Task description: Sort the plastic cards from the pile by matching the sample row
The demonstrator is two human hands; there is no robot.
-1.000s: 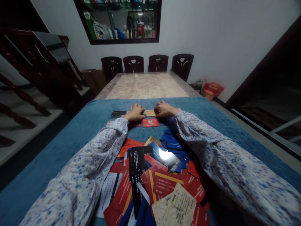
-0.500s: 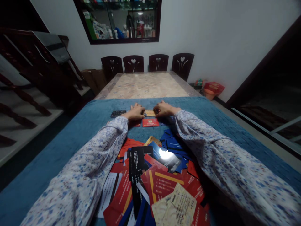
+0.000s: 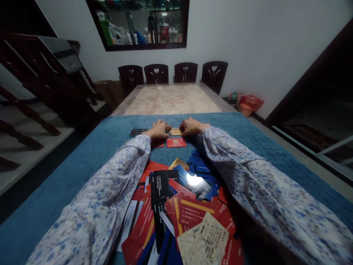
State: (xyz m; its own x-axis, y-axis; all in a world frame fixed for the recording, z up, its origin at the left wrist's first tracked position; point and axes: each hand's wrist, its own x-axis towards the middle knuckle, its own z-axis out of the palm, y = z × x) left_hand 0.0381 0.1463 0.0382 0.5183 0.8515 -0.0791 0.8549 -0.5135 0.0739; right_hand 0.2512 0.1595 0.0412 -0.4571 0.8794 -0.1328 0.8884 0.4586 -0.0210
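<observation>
Both arms reach forward over a blue cloth (image 3: 102, 154). A gold-coloured card (image 3: 175, 131) lies flat between my hands. My left hand (image 3: 157, 130) has its fingers curled at the card's left end, and my right hand (image 3: 192, 127) grips the right end with bent fingers. Just nearer is a red card (image 3: 176, 142) lying flat. A black card (image 3: 138, 132) lies to the left of my left hand. Part of another red card (image 3: 160, 145) shows beneath that hand. Between my forearms spreads a loose pile of red, black, blue, white and beige cards (image 3: 195, 210).
Beyond the cloth the bare stone-patterned tabletop (image 3: 171, 99) continues to several dark chairs (image 3: 156, 74) by the wall. A wooden railing (image 3: 30, 73) stands at left. On the floor at right is a red bag (image 3: 251, 101) over an orange bin.
Almost nothing differs. My hands stay at the two ends of the gold card, and the whole view has shifted very slightly.
</observation>
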